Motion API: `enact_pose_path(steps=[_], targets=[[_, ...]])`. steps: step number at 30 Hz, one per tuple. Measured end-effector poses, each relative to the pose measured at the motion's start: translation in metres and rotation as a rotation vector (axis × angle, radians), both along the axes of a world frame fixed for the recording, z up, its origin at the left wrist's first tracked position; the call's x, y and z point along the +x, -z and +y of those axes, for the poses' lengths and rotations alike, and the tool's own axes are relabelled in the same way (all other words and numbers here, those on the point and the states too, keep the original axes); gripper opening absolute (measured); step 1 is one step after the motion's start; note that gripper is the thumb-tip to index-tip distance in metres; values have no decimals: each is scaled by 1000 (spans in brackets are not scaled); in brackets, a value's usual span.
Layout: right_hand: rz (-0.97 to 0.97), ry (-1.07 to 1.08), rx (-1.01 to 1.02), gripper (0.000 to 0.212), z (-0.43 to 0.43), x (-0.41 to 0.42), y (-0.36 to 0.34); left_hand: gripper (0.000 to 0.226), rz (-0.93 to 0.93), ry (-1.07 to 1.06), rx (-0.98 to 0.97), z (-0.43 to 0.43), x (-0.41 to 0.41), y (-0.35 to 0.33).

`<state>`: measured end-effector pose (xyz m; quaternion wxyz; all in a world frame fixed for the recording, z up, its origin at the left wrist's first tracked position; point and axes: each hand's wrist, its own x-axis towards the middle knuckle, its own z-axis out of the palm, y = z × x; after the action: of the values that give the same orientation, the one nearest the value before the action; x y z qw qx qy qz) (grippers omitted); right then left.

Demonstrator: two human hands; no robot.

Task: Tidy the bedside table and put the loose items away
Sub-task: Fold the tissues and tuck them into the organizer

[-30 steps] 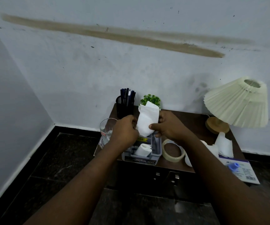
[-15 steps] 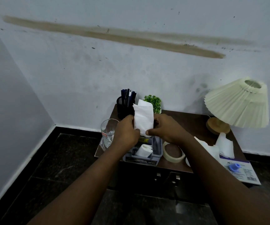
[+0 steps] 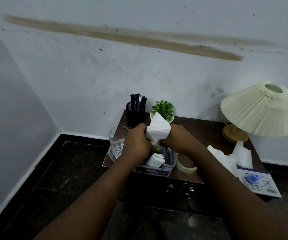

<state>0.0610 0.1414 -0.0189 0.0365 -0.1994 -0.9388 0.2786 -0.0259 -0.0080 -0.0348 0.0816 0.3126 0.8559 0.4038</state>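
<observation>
Both hands hold one white tissue [image 3: 158, 129] above the grey organiser tray [image 3: 169, 165] on the dark bedside table [image 3: 200, 130]. My left hand [image 3: 137, 142] grips its left side and my right hand [image 3: 178, 140] grips its right side and lower end. The tissue stands up in a cone shape between them. Another folded white tissue [image 3: 155, 160] lies inside the tray. Two loose tissues [image 3: 226, 158] [image 3: 242, 155] lie on the table's right part near the lamp base.
A drinking glass [image 3: 116, 144] stands at the table's left edge. A black pen holder [image 3: 135, 115] and a small green plant [image 3: 164, 110] are at the back. A tape roll [image 3: 185, 163] lies right of the tray. A lamp [image 3: 255, 110] and a leaflet with a blue cap [image 3: 253, 179] sit right.
The tissue has been folded in from a flat upright sheet to a narrower cone, and both hands have closed tighter around its lower part. Nothing on the table has moved.
</observation>
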Motion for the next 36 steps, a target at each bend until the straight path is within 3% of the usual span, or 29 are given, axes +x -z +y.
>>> enact_pose_path(steps=[3, 6, 8, 14, 19, 23, 27, 33, 36], targets=[[23, -45, -55, 13, 1, 3, -6, 37, -64, 32, 29, 0, -3, -3], [166, -42, -171, 33, -1, 7, -13, 59, -144, 60, 95, -1, -4, -7], [170, -2, -170, 26, -2, 5, -13, 64, -191, 69, 140, -2, -3, -10], [79, -50, -72, 24, -9, 1, -8, 60, -229, 43, 209, 2, -1, -14], [102, -42, -108, 36, -4, 0, -14, 47, -139, -24, 182, 3, -3, -11], [57, -45, -18, 21, -1, 0, -9, 49, -108, -48, 160, 4, -6, -7], [37, -60, 14, 26, -6, 0, -6, 54, -148, 0, 169, 6, -4, -9], [136, -17, -25, 14, -3, -1, -9, 38, -87, -18, 85, 7, -6, -3], [87, -36, 14, 12, -7, 0, -3, 47, -100, -32, 20, 8, -6, -1]])
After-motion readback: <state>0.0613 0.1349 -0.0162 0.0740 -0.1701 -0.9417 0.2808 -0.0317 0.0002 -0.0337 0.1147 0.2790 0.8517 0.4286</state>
